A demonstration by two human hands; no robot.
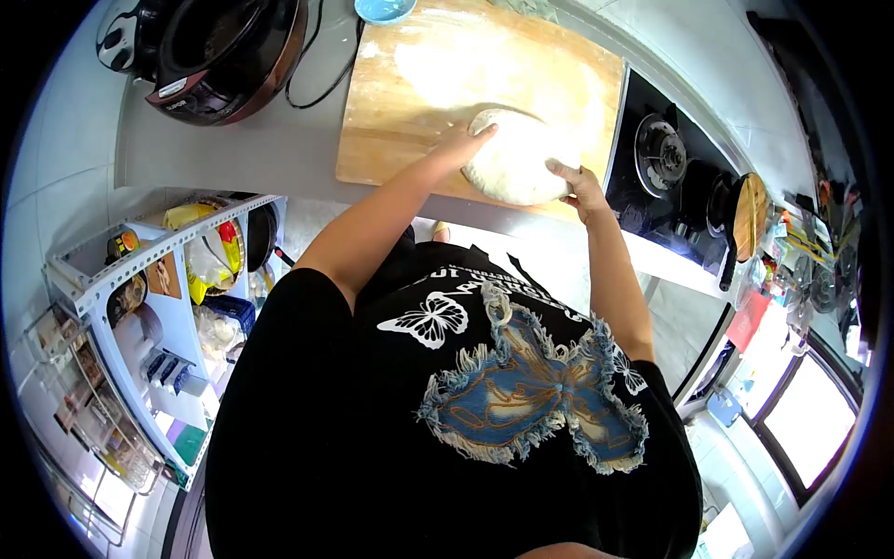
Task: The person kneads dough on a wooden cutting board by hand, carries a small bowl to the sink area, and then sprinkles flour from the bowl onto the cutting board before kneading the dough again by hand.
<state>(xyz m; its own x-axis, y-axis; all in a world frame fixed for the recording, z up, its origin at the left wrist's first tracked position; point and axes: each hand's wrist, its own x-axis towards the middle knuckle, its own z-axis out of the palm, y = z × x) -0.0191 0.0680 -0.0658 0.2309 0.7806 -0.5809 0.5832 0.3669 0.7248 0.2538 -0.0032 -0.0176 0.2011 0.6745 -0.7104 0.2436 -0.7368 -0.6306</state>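
Note:
A round, pale slab of dough (514, 160) lies near the front edge of a wooden board (400, 102). Its far side is washed out by bright light. My left hand (463, 146) grips the dough's left edge, thumb on top and fingers mostly hidden beneath or behind it. On the right edge, my right hand (582, 186) holds the dough the same way, with the thumb pressed on the upper surface. White flour is scattered over the board's back part.
A light blue bowl (385, 9) stands at the board's back left corner. Left of it sit a dark cooking appliance (228, 61) and a black cord (321, 101). A gas stove (659, 154) adjoins the board on the right, with a pan under a wooden lid (750, 217). Shelving (172, 256) stands below left.

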